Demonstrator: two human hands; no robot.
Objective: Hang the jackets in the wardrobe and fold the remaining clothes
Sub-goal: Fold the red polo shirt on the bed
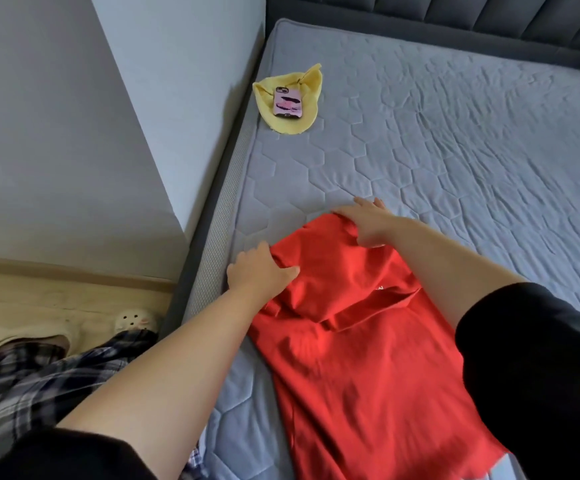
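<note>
- A bright red cotton T-shirt (361,327) lies on the grey quilted mattress (454,140) of the bed, close to its left edge and reaching down toward the near edge.
- The upper part of the red T-shirt is doubled over onto the rest, leaving a raised fold across its middle; a little white print shows just beside that fold.
- The left hand (259,271) rests on the left corner of the folded part, right by the mattress's left edge. Its fingers (247,256) are curled over the cloth edge and its thumb lies on top of the fabric, so it grips the shirt there.
- The right hand (371,220) is at the far corner of the folded part. Its fingers (368,203) reach forward, nearly straight and slightly spread, with the tips on the mattress just past the cloth; the thumb stretches left along the shirt's top edge. Whether it pinches the fabric from beneath cannot be told.
- Both forearms are bare, with black sleeves at the bottom of the view.
- Well apart from the shirt, near the far left corner of the mattress, lies a crumpled pale yellow cloth (290,95).
- A phone in a pink patterned case (287,102) lies face down on that yellow cloth.
- A dark grey padded headboard (454,19) runs along the far edge of the bed.
- Left of the bed stand a grey wall and a light wooden floor, where plaid trousers (39,386) and cream slippers (136,320) show.
</note>
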